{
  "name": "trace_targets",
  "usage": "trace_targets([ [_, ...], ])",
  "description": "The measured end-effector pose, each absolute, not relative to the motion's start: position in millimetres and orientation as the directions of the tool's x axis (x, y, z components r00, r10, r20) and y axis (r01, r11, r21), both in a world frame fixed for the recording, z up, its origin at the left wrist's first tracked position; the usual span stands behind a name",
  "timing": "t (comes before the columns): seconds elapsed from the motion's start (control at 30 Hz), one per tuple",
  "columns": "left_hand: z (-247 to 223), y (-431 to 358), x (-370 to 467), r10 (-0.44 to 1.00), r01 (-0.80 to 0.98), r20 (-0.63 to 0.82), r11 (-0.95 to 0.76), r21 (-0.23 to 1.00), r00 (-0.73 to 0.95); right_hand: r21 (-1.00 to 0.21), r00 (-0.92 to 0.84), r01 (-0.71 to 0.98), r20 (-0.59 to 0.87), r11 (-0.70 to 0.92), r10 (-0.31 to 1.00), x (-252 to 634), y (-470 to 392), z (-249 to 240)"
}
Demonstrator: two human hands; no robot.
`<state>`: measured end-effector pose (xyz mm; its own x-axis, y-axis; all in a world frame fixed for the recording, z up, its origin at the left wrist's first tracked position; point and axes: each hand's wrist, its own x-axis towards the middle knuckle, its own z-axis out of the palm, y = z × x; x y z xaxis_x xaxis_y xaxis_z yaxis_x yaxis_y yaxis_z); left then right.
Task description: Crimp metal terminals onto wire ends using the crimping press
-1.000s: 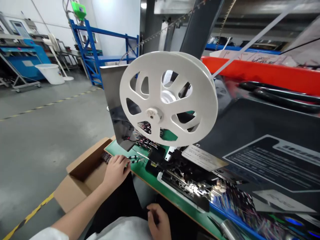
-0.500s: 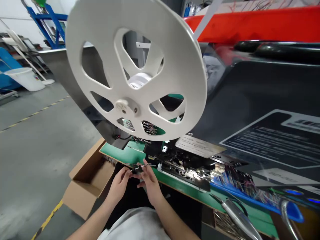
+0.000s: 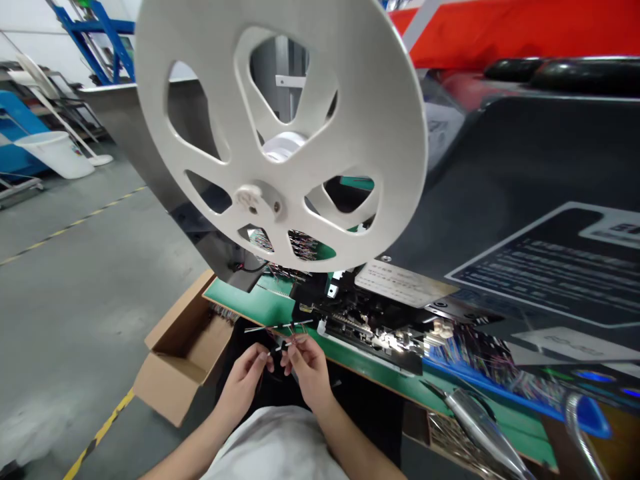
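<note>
Just in front of the green bench edge, my left hand [image 3: 249, 375] is closed, thumb against fingers, around part of a thin dark wire piece. Close by on its right, my right hand [image 3: 309, 368] pinches the same small bundle of thin wires [image 3: 281, 346], which has dark and whitish parts. The fingertips of both hands are a short way apart. Thin whitish and dark strips [image 3: 260, 328] stretch along the bench edge above the hands. Beyond them is the metal mechanism [image 3: 370, 333] of a dark machine.
A large white reel [image 3: 280, 133] stands over the green bench [image 3: 255, 300]. An open cardboard box [image 3: 175, 373] is at the left. On the right are a blue tray [image 3: 530, 397] of wires and a grey handled tool [image 3: 475, 417].
My hands have moved slightly down and their fingers are more curled. The wire bundle has shifted with them. The whole view has also shifted a little.
</note>
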<state>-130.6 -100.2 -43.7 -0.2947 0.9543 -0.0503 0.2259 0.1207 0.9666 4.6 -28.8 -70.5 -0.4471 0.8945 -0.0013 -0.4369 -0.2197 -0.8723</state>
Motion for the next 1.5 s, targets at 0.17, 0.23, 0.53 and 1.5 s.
trace_targets([
  [0.17,-36.1,-98.1,-115.8,0.997,0.222,-0.048,0.059,0.973,-0.058,-0.915,-0.411,-0.366,-0.002,-0.167,0.912,41.8,-38.4,-55.1],
  [0.23,-31.3,-95.8,-113.7,0.999,0.260,0.016,-0.024,0.965,0.034,-0.938,-0.415,-0.313,-0.008,-0.151,0.910,56.5,-39.3,-49.4],
  [0.53,8.5,-56.0,-86.0,0.925,0.413,0.223,-0.342,0.844,0.308,-0.989,-0.456,-0.129,-0.007,-0.074,0.890,91.1,-43.4,-37.4],
  [1.5,8.1,-63.4,-57.0,0.934,0.417,0.293,-0.354,0.837,0.203,-0.897,-0.180,-0.386,-0.158,-0.217,0.971,91.7,-40.7,-44.6],
])
